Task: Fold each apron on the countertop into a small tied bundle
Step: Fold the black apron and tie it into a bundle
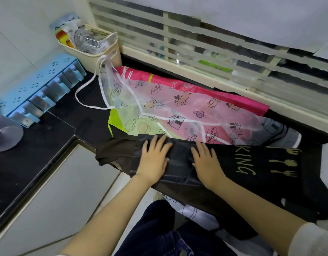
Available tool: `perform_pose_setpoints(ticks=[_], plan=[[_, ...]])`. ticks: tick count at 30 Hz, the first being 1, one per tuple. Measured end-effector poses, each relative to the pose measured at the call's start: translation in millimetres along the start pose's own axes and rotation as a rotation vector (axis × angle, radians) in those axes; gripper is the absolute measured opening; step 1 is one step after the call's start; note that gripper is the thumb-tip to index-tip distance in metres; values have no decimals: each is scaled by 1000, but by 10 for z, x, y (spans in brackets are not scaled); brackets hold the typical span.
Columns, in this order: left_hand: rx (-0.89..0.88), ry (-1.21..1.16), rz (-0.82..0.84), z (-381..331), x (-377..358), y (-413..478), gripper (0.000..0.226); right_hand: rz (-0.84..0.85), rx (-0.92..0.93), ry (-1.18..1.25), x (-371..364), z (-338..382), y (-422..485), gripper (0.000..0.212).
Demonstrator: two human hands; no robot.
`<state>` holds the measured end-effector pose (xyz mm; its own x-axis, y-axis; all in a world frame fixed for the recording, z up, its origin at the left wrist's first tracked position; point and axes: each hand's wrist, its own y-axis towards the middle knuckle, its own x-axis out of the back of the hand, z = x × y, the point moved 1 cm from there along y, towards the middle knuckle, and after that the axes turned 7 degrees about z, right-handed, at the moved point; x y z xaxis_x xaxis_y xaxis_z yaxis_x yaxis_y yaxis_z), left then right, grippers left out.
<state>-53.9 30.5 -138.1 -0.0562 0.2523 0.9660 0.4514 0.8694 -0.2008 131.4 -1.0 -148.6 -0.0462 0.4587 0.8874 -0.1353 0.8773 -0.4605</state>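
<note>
At the lower centre of the frame, a black apron lies across the front edge of the dark countertop, folded into a long band, and its lower part hangs over the edge. The cloth is a little shiny and wrinkled.

Both hands press flat on it with straight, slightly spread fingers. The left hand is near the left end of the band and the right hand is just beside it. Neither hand grasps anything.

To the right of the hands, gold letters "KING" are printed sideways, with gold fork and spoon figures next to them.

Behind it, a translucent apron with cartoon drawings repeats the words "Happy and free". It covers a pink apron.
</note>
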Motion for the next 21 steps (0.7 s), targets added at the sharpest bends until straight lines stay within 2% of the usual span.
perform_pose_setpoints(ticks=[2, 4, 7, 9, 13, 14, 16, 18, 20, 21], plan=[[-19, 96, 235, -35, -117, 103, 66, -56, 128, -30, 14, 132, 22, 64], [9, 139, 321, 26, -212, 140, 71, 51, 168, -61, -66, 189, 66, 68], [-21, 93, 298, 235, -368, 90, 80, 234, 17, 3, -128, 20, 98, 77], [-64, 25, 237, 378, -401, 17, 94, 270, -21, 22, -150, -98, 98, 83], [-47, -79, 216, 503, -324, -18, 102, 302, -29, 23, -159, -142, 94, 84], [-20, -101, 208, 511, -281, -20, 97, 304, -31, 22, -157, -134, 99, 84], [94, -124, 136, 538, -169, -27, 73, 312, -32, 26, -155, -126, 110, 84], [282, -155, 9, 568, -40, -22, 54, 326, -40, 23, -141, -121, 115, 83], [483, -361, -15, 643, 58, 4, 48, 339, -50, 15, -125, -107, 117, 83], [565, -517, 23, 698, 66, 38, 49, 344, -53, 13, -117, -97, 115, 83]])
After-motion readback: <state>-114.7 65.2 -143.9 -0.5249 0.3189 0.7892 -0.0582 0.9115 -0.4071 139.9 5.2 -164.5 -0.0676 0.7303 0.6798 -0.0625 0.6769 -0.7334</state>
